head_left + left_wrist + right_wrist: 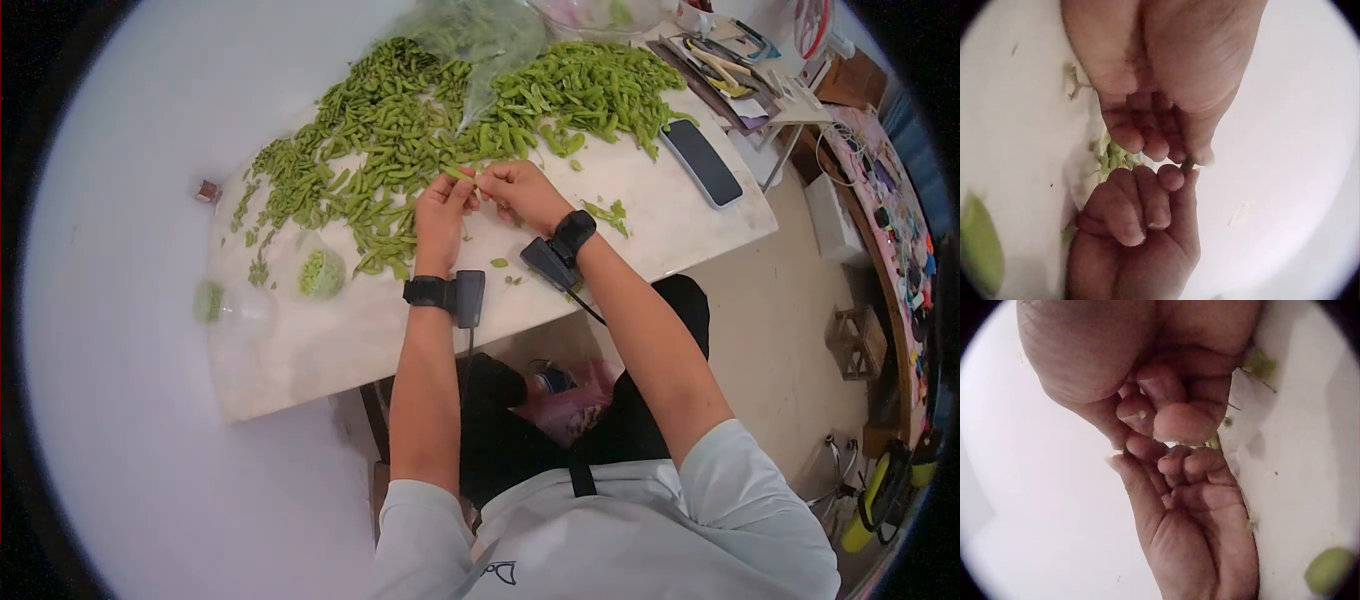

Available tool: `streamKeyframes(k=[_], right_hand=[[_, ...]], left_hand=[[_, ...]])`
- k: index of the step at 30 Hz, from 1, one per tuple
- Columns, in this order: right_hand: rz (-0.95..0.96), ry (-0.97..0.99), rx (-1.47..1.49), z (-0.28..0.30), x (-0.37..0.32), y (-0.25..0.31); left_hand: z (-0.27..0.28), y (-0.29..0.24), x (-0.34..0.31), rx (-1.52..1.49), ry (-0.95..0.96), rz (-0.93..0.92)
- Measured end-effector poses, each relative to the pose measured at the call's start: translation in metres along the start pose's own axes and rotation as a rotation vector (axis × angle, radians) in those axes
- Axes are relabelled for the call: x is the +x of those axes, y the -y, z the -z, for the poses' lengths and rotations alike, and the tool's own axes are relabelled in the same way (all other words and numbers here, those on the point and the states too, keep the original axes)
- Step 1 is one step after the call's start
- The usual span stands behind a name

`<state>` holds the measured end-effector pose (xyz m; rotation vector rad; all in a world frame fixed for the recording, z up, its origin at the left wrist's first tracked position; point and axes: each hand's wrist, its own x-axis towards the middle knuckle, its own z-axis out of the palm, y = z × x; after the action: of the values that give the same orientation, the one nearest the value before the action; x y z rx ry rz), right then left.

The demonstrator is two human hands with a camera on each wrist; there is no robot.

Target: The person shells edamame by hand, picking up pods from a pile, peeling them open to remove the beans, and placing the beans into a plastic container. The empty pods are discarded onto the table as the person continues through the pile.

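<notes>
A green pod (459, 174) lies between the two hands above the table's near side. My left hand (442, 205) pinches it between thumb and forefinger. The right hand (522, 190) has its thumb and forefinger at the pod's other end, fingertips close to the left ones. In the left wrist view only a bit of green (1188, 164) shows between the fingertips, the rest hidden by fingers. Both hands' other fingers are curled, seen in the right wrist view. Behind the hands spreads a large heap of green pods (390, 140).
A clear plastic bag (480, 50) lies on the heap. A cup of green beans (320, 272) and a tipped clear container (240, 304) stand at the left. A phone (703, 163) lies at the right, before a tray of tools (725, 75). Loose pod scraps (608, 214) dot the table (290, 365).
</notes>
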<state>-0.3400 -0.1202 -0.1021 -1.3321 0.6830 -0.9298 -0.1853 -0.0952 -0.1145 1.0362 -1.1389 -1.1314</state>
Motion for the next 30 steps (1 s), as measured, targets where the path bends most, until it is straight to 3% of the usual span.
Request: streamKeyframes(k=[14, 17, 23, 30], right_hand=[[0.032, -0.059, -0.222, -0.004, -0.004, 0.001], [0.168, -0.08, -0.281, -0.007, -0.003, -0.002], [0.05, -0.087, -0.153, -0.008, -0.001, -0.003], [0.075, -0.066, -0.156, -0.01, -0.003, -0.004]], left_hand=[[0.005, 0.001, 0.0, -0.043, 0.071, 0.009], [0.006, 0.004, 0.001, -0.07, 0.068, 0.0], [0.002, 0.003, 0.001, -0.09, -0.015, -0.003], [-0.001, 0.001, -0.003, -0.147, -0.012, -0.035]])
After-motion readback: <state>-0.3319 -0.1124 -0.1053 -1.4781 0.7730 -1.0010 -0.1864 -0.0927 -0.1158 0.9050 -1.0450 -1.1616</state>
